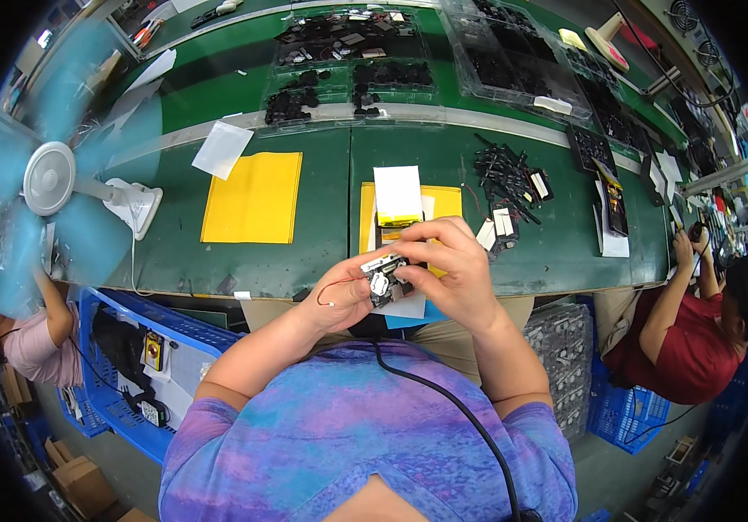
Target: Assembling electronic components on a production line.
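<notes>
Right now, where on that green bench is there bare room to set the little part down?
Bare green mat lies between the yellow sheet and the yellow pad before the hands, and again right of the black parts pile, toward the bench edge. The back shelf is crowded with clear trays; the desk fan fills the left end.

Small black-and-white electronic part (thin red wire trailing left) held tilted above bench edge, w/ both hands.
</notes>
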Demonstrator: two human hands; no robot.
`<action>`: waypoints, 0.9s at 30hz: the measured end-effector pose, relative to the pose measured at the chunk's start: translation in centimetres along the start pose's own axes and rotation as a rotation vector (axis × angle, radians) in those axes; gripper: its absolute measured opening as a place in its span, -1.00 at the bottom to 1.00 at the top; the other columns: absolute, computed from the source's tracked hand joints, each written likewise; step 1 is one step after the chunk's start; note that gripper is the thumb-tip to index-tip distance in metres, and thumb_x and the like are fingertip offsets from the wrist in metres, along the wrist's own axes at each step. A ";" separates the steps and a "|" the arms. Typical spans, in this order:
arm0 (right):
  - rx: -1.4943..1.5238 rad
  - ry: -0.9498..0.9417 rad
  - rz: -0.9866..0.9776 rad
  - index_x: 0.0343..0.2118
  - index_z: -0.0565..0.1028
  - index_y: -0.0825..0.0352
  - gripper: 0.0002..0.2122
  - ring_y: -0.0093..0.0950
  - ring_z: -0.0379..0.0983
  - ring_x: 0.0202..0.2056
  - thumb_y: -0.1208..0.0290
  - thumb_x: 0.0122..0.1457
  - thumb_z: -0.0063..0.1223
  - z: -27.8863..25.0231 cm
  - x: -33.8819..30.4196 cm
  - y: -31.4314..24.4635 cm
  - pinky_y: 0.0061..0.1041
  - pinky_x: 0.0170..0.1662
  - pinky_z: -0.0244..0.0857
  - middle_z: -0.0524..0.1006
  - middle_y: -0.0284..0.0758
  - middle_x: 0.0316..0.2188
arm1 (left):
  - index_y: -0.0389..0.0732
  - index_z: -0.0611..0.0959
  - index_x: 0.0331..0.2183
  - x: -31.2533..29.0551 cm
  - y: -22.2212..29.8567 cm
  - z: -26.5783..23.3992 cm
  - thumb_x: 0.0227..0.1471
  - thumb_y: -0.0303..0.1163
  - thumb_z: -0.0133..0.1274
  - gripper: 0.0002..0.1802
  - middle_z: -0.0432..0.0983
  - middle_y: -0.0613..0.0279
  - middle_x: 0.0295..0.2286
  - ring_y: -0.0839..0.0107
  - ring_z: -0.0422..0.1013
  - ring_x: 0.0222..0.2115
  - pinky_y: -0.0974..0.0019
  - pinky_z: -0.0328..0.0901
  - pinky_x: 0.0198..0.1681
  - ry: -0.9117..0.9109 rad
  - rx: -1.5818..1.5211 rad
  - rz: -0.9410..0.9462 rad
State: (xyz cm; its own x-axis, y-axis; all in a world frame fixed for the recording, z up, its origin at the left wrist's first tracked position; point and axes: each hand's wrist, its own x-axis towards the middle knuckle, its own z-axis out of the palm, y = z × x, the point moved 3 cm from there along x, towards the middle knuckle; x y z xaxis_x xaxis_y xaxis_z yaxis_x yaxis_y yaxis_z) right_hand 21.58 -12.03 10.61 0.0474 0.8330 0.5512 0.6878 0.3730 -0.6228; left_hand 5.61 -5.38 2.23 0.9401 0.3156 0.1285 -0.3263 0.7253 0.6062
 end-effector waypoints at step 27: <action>-0.287 -0.338 -0.111 -0.29 0.65 0.22 -0.81 -0.31 0.50 -0.12 0.51 -0.01 0.15 1.3 -4.2 3.7 -0.30 -0.03 0.37 0.56 -0.32 -0.19 | -0.32 0.66 -0.12 -4.1 6.8 -3.7 0.15 -0.30 0.22 -0.67 0.61 0.27 -0.35 0.49 0.52 -0.51 0.46 0.43 -0.48 0.852 0.359 0.067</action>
State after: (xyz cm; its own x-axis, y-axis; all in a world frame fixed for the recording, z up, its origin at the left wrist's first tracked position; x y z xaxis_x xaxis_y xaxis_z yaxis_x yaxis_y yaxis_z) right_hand 22.95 -13.60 5.25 -0.2444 0.8987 0.3641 0.8503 0.3791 -0.3650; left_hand -0.79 0.54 2.96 0.4845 0.7966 -0.3615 -0.1940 0.5008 0.8435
